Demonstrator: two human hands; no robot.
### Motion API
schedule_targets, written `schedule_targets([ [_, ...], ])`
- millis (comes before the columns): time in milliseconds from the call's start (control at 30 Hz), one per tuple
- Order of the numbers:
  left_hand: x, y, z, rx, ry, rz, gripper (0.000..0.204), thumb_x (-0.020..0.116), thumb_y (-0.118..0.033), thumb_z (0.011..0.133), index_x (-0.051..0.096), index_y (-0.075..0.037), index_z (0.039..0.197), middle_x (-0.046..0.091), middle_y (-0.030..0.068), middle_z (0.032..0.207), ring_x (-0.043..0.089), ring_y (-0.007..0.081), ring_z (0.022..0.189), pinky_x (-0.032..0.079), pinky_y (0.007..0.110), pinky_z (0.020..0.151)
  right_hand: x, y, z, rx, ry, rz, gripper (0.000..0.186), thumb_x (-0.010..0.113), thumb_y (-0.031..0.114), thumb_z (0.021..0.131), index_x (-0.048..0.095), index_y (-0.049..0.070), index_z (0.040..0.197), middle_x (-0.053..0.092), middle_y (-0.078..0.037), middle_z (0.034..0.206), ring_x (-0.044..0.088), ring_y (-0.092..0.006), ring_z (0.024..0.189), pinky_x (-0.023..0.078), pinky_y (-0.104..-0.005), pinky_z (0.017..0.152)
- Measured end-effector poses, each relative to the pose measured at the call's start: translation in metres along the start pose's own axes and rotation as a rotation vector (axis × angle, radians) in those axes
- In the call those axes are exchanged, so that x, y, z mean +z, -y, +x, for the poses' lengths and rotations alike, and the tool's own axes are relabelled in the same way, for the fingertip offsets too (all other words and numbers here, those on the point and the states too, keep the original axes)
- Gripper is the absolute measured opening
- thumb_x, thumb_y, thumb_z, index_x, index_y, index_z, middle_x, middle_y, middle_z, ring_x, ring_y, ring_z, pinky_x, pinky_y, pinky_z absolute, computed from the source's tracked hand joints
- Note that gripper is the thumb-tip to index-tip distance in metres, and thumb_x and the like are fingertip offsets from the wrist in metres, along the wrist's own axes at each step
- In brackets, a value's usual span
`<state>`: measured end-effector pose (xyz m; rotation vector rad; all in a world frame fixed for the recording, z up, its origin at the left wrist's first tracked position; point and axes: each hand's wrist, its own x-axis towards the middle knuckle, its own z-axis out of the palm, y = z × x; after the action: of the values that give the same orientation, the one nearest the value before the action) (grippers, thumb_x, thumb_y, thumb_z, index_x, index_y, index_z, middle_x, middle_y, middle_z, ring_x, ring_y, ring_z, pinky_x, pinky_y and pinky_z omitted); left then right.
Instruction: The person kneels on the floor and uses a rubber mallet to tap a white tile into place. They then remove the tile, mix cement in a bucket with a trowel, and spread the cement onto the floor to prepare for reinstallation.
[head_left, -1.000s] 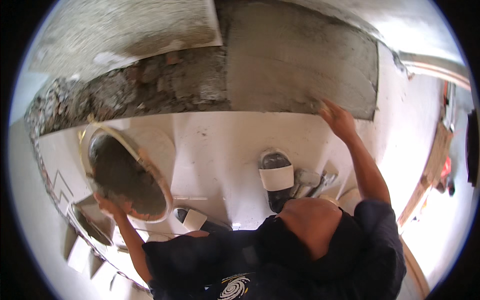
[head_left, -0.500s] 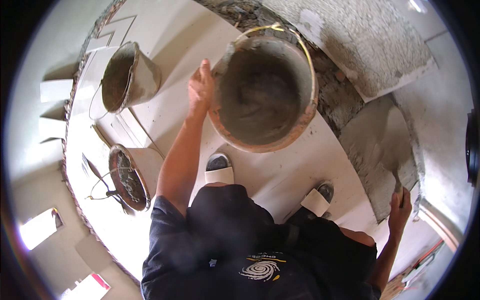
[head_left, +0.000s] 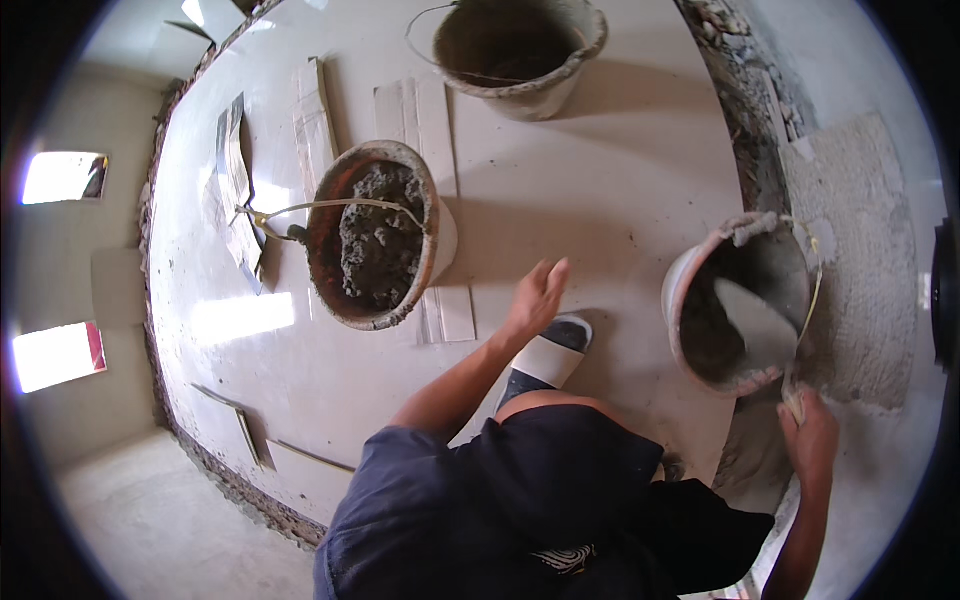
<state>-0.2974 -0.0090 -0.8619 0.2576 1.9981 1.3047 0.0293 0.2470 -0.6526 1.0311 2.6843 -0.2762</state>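
Note:
In my right hand [head_left: 810, 440] is the handle of a trowel [head_left: 757, 322]. Its broad, mortar-smeared blade lies inside the mouth of the right bucket [head_left: 684, 318], a clay-coloured one with a crusted rim and a raised yellowish handle. My left hand [head_left: 538, 298] holds nothing; its fingers stretch forward above the pale board, between two buckets. Left of it stands the middle bucket [head_left: 445, 245], with lumpy grey mortar [head_left: 380, 240] inside and its handle lying across the mouth.
A third bucket [head_left: 540, 103] stands at the far side, dark inside. Cardboard strips [head_left: 455, 315] and a crumpled sheet [head_left: 237, 190] lie on the pale board [head_left: 610, 180]. A rubble-filled gap [head_left: 745, 120] and a rough grey slab [head_left: 860, 270] border its right side. My slippered foot [head_left: 550, 355] is below my left hand.
My left hand has let go of the bucket, which now stands at the right. The trowel has moved from the spread mortar into that bucket. The view has turned leftward.

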Motion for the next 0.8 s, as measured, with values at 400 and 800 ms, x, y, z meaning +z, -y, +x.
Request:
schedule_targets([
  [400, -0.255, -0.122, -0.069, 0.772, -1.091, 0.590, 0.058, 0.023, -0.040, 0.104, 0.054, 0.004, 0.124, 0.052, 0.0190, 0.135, 0.047, 0.0302, 0.127, 0.032, 0.041, 0.107, -0.086, -0.015, -0.021, 0.548, 0.131, 0.487, 0.018, 0.058, 0.014, 0.084, 0.056, 0.000, 0.093, 0.051, -0.004, 0.066, 0.050, -0.0100, 0.052, 0.041, -0.0268, 0.045],
  [800, -0.220, 0.023, -0.108, 0.399, -0.966, 0.385, 0.053, 0.040, -0.036, 0.102, 0.040, 0.003, 0.138, 0.036, 0.0221, 0.146, 0.033, 0.0331, 0.138, 0.024, 0.045, 0.114, -0.114, 0.294, 0.194, -0.677, 0.059, 0.106, 0.036, 0.067, 0.021, 0.086, 0.062, 0.004, 0.117, 0.066, -0.018, 0.093, 0.066, -0.0329, 0.087, 0.050, -0.0426, 0.078],
])
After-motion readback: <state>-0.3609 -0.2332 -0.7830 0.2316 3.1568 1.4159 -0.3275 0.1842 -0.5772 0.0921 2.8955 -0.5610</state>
